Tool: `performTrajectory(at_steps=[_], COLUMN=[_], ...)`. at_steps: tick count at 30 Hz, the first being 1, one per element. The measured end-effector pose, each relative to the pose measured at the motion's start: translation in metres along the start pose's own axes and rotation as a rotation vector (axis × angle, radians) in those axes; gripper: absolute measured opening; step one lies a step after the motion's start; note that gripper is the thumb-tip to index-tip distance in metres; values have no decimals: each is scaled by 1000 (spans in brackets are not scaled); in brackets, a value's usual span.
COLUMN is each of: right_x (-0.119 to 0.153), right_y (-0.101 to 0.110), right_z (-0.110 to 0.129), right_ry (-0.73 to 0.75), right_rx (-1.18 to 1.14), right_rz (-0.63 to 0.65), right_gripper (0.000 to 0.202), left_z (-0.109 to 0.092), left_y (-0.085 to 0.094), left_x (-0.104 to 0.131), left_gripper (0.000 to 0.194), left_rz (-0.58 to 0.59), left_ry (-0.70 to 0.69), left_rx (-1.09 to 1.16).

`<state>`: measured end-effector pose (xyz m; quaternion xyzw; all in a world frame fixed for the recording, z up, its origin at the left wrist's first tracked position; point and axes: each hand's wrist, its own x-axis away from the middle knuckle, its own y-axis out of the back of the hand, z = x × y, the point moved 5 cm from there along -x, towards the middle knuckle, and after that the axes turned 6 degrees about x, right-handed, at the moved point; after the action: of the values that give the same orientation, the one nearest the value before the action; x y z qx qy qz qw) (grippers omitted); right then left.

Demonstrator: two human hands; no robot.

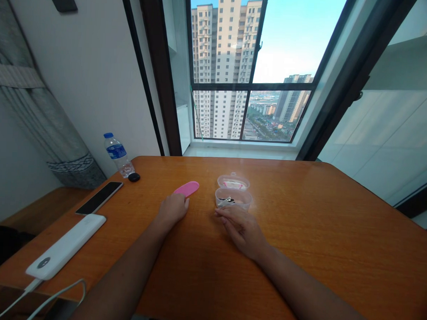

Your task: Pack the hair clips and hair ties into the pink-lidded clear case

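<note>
My left hand [172, 209] is closed over the near end of a flat pink object with a rounded oval end [187, 188]. The part under my fingers is hidden, so its exact kind does not show. My right hand [241, 228] is at the near side of a small clear plastic box [245, 200], its fingers loosely stretched towards the left and nothing visible in them. I cannot tell whether the fingertips touch the box. Inside lie small shiny metal pieces [227, 199]. Behind the box its clear lid [233, 182] is tipped back, with a pink marking on it.
On the wooden table [319, 238], a white power bank [68, 243] with a white cable [60, 292] lies to the left. Beyond it are a phone [100, 198], a small black round object [133, 177] and a water bottle [118, 154]. A window [251, 86] is behind the table.
</note>
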<state>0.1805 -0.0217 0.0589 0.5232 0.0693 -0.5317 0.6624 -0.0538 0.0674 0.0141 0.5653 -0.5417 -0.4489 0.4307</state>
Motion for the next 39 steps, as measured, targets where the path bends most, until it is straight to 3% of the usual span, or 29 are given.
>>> performTrajectory(at_steps=[10,23,31,39], right_x=[-1,1,0,5], right_y=[0,0,12,35], right_z=[0,-4,-6,-29], right_ry=[-5,15,-12,-307], right_rx=[-7,-19,-40,-4], right_rz=[9,-4,-158,-485], right_gripper=[31,38,39,24], left_z=[-7,1,0,2], left_y=[0,-1,21,37], left_x=[2,-2,1,3], left_gripper=[19,17,16,25], left_rz=[-35,-53,-107,-188], left_ry=[-59,-120,-45,23], left_rx=[36,116,151,200])
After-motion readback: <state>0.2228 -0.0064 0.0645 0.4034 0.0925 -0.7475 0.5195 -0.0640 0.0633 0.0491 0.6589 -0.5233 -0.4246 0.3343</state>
